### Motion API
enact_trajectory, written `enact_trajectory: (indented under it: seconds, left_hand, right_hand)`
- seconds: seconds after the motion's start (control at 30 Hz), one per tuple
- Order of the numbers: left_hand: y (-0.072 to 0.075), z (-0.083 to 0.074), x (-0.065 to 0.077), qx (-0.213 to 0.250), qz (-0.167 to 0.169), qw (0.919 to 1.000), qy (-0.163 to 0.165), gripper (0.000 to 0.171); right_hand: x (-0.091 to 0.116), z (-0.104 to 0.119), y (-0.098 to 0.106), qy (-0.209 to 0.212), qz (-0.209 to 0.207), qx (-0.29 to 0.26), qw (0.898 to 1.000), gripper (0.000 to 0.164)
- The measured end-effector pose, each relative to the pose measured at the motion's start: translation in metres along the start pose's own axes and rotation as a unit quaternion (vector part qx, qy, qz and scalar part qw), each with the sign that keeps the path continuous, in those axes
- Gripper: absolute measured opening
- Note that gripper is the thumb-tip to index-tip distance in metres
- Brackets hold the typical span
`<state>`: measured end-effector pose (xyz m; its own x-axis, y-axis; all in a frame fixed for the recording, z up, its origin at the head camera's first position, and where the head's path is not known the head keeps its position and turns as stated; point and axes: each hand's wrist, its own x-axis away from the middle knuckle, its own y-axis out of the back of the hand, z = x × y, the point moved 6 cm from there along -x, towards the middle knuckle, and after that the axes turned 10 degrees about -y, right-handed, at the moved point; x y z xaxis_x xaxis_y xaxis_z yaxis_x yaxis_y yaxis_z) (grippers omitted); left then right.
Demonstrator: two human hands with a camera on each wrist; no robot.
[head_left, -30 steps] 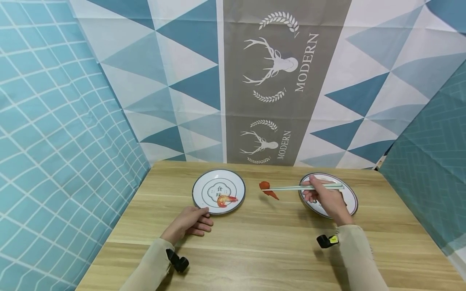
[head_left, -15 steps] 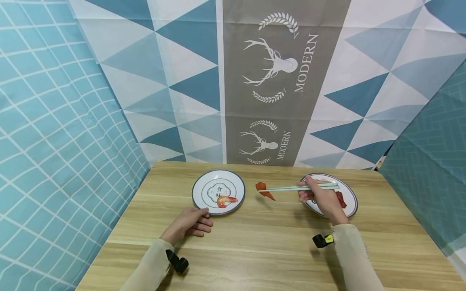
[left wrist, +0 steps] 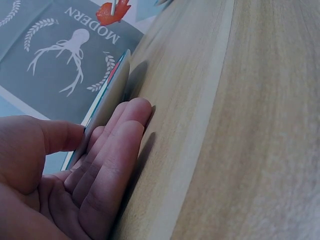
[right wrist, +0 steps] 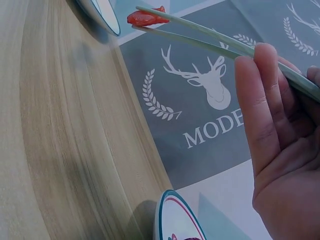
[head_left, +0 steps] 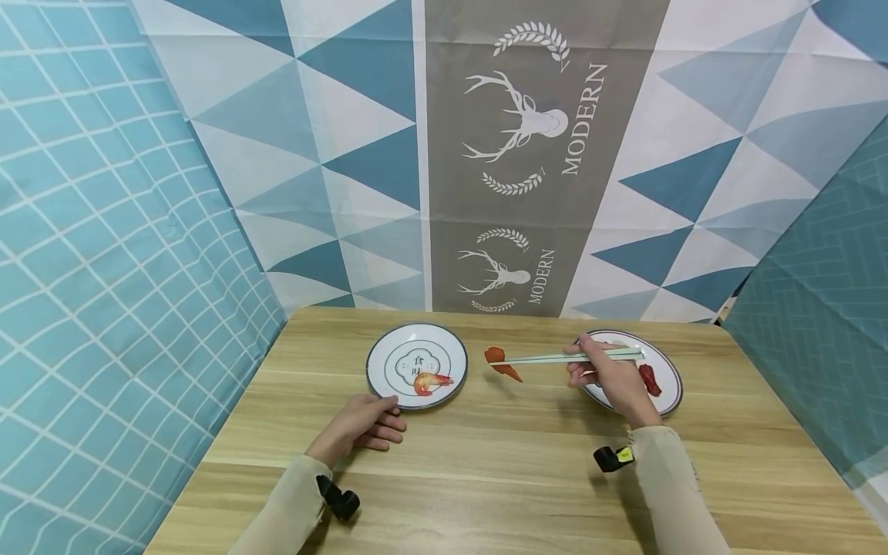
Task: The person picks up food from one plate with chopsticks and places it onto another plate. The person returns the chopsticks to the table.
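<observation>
My right hand (head_left: 617,381) grips a pair of pale green chopsticks (head_left: 548,358), held level over the near side of the right plate (head_left: 669,378). Pinched between their tips is a glossy orange-red piece of food (right wrist: 146,18), shaped somewhat like a chicken wing, in the air between the two plates. My left hand (head_left: 364,424) holds the near rim of the left plate (head_left: 388,343), thumb on top and fingers under the edge, as the left wrist view shows. A shrimp (head_left: 432,383) lies on that plate, towards its near right side.
A dark red piece of food (head_left: 649,380) lies on the right plate, partly behind my right wrist. The wooden table (head_left: 472,486) meets a patterned cloth backdrop (head_left: 375,154) at its far edge. Blue tiled-print cloth (head_left: 104,254) stands along the left.
The right hand has shifted slightly left with the chopsticks and the orange-red food. More of the dark red piece on the right plate shows. My left hand stays at the plate rim.
</observation>
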<state>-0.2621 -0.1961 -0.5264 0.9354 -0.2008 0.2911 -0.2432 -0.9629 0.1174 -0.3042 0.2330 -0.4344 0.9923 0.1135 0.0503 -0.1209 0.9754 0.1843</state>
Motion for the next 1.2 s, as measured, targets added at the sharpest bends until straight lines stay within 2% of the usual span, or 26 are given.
enact_trajectory:
  seconds: [0.27, 0.37, 0.6, 0.83, 1.2]
  left_hand:
    - [0.000, -0.001, 0.000, 0.002, -0.002, 1.0000, 0.007, 0.039]
    - [0.000, -0.001, -0.001, 0.000, -0.003, 1.0000, 0.008, 0.040]
    - [0.000, -0.002, -0.002, -0.003, -0.005, 0.9999, 0.009, 0.040]
    - [-0.001, -0.002, -0.001, -0.004, -0.007, 0.9999, 0.008, 0.039]
    - [-0.001, -0.001, 0.000, -0.003, -0.005, 1.0000, 0.008, 0.040]
  right_hand:
    - [-0.005, 0.001, -0.005, 0.020, -0.001, -0.005, 1.000, 0.058]
    - [-0.007, 0.000, -0.007, 0.023, -0.001, -0.004, 1.000, 0.059]
    - [-0.009, -0.001, -0.010, -0.004, -0.003, 0.017, 1.000, 0.065]
    - [-0.012, 0.001, -0.018, 0.013, 0.012, 0.007, 1.000, 0.068]
    - [-0.013, -0.001, -0.026, 0.016, 0.021, 0.002, 1.000, 0.068]
